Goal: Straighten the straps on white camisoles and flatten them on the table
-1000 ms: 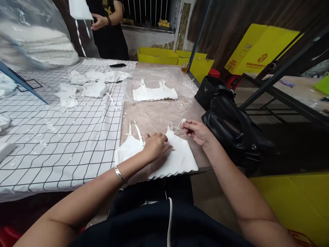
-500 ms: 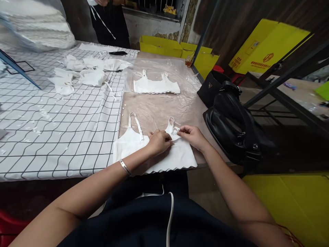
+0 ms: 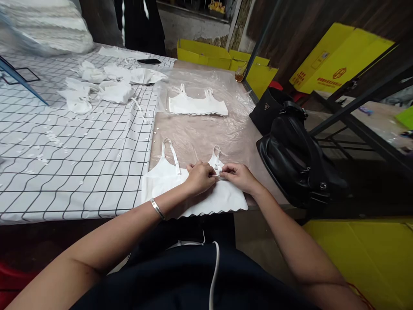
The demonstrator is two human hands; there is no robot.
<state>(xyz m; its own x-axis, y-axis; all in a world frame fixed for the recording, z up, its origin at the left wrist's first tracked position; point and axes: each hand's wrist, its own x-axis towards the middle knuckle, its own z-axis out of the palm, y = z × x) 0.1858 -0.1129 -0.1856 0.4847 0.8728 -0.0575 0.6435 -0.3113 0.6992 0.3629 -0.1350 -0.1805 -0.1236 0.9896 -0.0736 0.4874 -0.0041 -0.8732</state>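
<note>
A white bra top (image 3: 226, 196) with a wavy hem lies flat at the table's near edge. Its left-side shoulder strap (image 3: 171, 153) stands up in a loop with a slider low on it. My left hand (image 3: 200, 177), a silver bangle on its wrist, rests on the top with fingers pinched at the neckline. Close beside it, my right hand (image 3: 240, 177) is closed in a pinch at the lower end of the right-side strap (image 3: 217, 160). The fingertips nearly meet, and they hide exactly what is between them.
Farther back, a second white bra top (image 3: 198, 106) lies on clear plastic sheeting (image 3: 206, 129). Crumpled white garments (image 3: 114, 91) and a dark phone (image 3: 149, 61) lie on the checked cloth (image 3: 106, 163). Black bags (image 3: 297, 155) stand at the right edge, near a metal post (image 3: 263, 38) and yellow boxes (image 3: 203, 54).
My right hand has moved slightly left and down, bringing the strap's end nearer my left hand. My left hand stays almost in place. The person across the table has shifted.
</note>
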